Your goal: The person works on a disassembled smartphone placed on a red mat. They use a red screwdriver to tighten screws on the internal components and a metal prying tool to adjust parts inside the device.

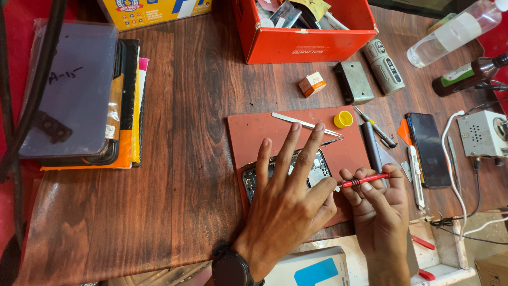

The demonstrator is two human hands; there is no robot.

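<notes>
While the left hand [286, 196] lies spread flat, fingers splayed and palm down, over the opened smartphone [286, 172], the phone is pinned to the reddish work mat [254, 132] so it cannot slide; the hand grips nothing, it only presses. The phone lies back-off, its internals facing up, near the mat's lower edge and mostly hidden under the fingers.

The right hand [378, 204] is closed in a pencil-like pinch around a red-handled precision screwdriver [365, 180]. Its tip points left toward the phone's right end, just beside the left thumb; I cannot tell whether the tip touches the phone.

Tools are parked within short reach on the mat: metal tweezers [304, 124] at the upper edge, a yellow cap [343, 119] at the upper right corner, a dark pen-shaped tool [371, 145] along the right edge. Just off the mat lies a second, intact black smartphone [428, 148], screen up, well apart from the work.

Further back on the wooden table [185, 185]: an orange box [307, 39] of parts, a clear spray bottle [455, 32], and a brown bottle [465, 74]. A stack of flat packages [79, 95] lies at the left.
</notes>
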